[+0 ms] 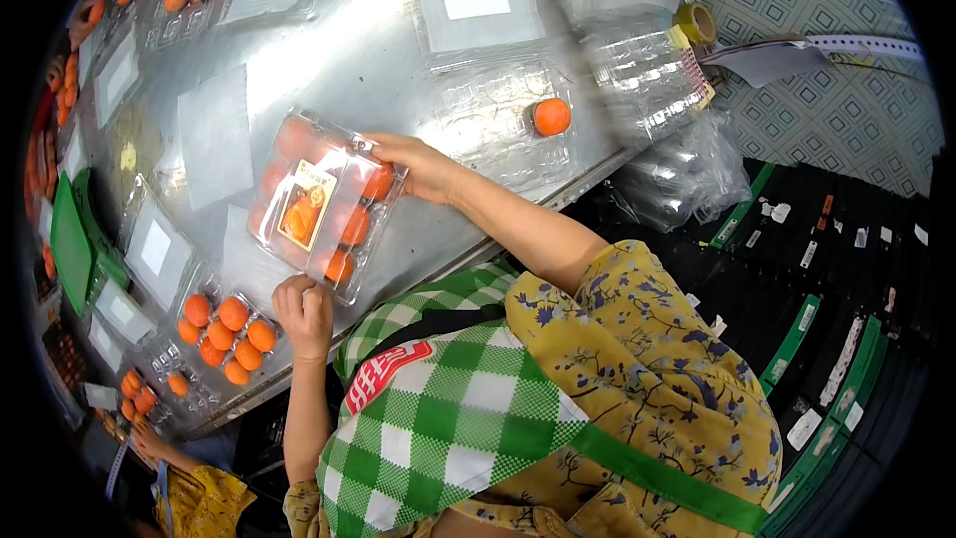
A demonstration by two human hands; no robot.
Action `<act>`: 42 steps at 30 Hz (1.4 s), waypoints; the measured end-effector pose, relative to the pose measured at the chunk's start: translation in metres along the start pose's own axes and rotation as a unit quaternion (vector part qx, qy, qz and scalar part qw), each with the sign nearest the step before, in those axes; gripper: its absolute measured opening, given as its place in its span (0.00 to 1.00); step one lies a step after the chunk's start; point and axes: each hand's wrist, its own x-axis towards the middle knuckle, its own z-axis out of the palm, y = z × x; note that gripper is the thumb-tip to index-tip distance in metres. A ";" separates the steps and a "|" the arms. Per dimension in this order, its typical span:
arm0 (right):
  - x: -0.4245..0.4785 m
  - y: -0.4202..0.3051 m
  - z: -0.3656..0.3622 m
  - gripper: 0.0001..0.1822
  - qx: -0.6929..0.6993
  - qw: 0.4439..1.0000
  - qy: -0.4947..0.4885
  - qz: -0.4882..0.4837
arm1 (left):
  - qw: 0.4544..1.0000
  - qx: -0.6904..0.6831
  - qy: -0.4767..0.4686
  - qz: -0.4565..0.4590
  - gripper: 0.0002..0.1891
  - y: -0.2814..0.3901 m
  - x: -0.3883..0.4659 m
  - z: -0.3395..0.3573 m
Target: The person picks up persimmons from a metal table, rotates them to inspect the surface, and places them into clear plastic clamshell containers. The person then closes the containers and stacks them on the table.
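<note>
My right hand (pixel 418 166) grips the far right corner of a clear plastic clamshell box (pixel 362 258). Round orange fruits (pixel 355 226) fill the box, partly veiled by a whitish sheet under the lid. A printed label (pixel 307 205) with a fruit picture is on top. At the near corner, my left hand (pixel 305 314) has its fingers curled in against the box's edge; their tips are partly hidden. The box is held tilted above the metal tabletop (pixel 314 67). To the right, an open clear tray (pixel 485 112) carries a single orange fruit (pixel 552 116).
An open tray of orange fruits (pixel 221 335) lies left of my left hand. Lidded packs (pixel 482 4) and white sheets (pixel 216 138) spread across the table. Nested clear trays (pixel 635 75) and yellow tape (pixel 694 22) sit at the right edge. Another person's hand (pixel 149 441) is at lower left.
</note>
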 end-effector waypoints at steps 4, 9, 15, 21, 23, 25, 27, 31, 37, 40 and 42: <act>0.006 -0.008 -0.003 0.22 -0.030 0.999 0.044 0.007 | 0.997 -0.034 0.012 -0.069 0.12 0.007 -0.009 0.020; 0.026 0.003 -0.027 0.18 -0.206 0.970 0.125 -0.019 | 0.939 -0.156 0.078 -0.295 0.18 0.020 -0.023 0.021; 0.015 0.006 0.009 0.23 -0.685 0.598 0.287 -0.301 | 0.561 -0.606 0.100 -0.556 0.13 -0.003 -0.028 0.039; -0.012 0.062 0.100 0.45 -0.763 0.564 0.066 -0.310 | 0.521 -0.669 0.086 -0.523 0.05 -0.014 -0.025 0.050; -0.009 0.081 0.109 0.48 -0.794 0.533 0.058 -0.288 | 0.499 -0.702 0.073 -0.503 0.05 -0.014 -0.026 0.051; -0.006 0.086 0.110 0.45 -0.821 0.496 0.064 -0.274 | 0.462 -0.737 0.064 -0.488 0.06 -0.012 -0.028 0.051; 0.001 0.090 0.102 0.42 -0.841 0.440 0.079 -0.304 | 0.456 -0.736 0.079 -0.493 0.07 -0.008 -0.028 0.053; -0.003 0.087 0.111 0.38 -0.850 0.440 0.075 -0.280 | 0.451 -0.734 0.086 -0.500 0.06 -0.003 -0.022 0.049; 0.004 0.094 0.111 0.35 -0.861 0.397 0.109 -0.298 | 0.477 -0.737 0.050 -0.476 0.03 -0.005 -0.017 0.058; 0.009 0.090 0.110 0.34 -0.867 0.374 0.103 -0.312 | 0.482 -0.737 0.055 -0.471 0.05 -0.007 -0.008 0.052; 0.008 0.084 0.114 0.34 -0.878 0.354 0.101 -0.306 | 0.486 -0.740 0.062 -0.461 0.07 -0.008 -0.002 0.049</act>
